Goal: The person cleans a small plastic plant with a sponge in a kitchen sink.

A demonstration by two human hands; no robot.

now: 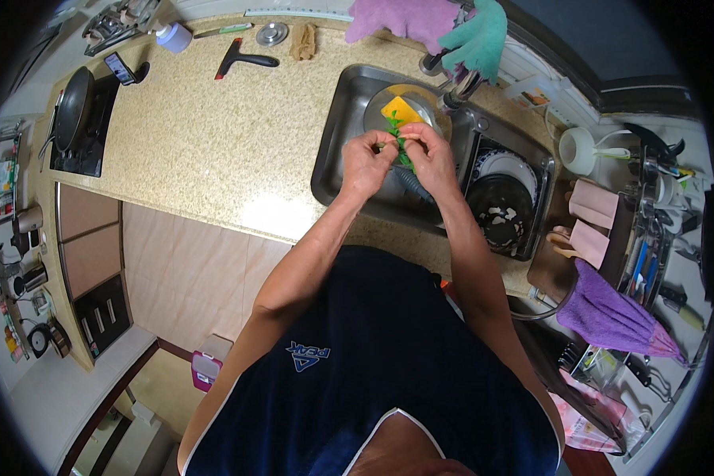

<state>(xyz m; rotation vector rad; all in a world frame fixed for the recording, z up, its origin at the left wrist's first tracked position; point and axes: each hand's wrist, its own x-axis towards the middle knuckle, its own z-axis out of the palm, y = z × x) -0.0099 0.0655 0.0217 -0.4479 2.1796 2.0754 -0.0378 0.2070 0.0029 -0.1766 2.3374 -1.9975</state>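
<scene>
Over the left basin of a steel sink [331, 149], my left hand [369, 157] and my right hand [429, 156] meet with their fingertips pinching a leafy green sprig [394, 124]. Its leaves stick out above and below the fingers. Beneath the hands lies a round, partly see-through bowl or lid [378, 104], with a yellow item [406, 109], perhaps a sponge, at it. A grey ribbed hose [413, 183] runs in the basin below my right hand. The faucet, partly hidden by a green cloth [482, 41], stands behind the sink.
At the right, a rack holds a dark pan [500, 208] and plates [509, 163]. A squeegee [247, 58], a knife [223, 30] and a metal lid [272, 34] lie on the speckled counter [214, 137]. A frying pan [74, 110] sits on the cooktop [98, 137] at far left.
</scene>
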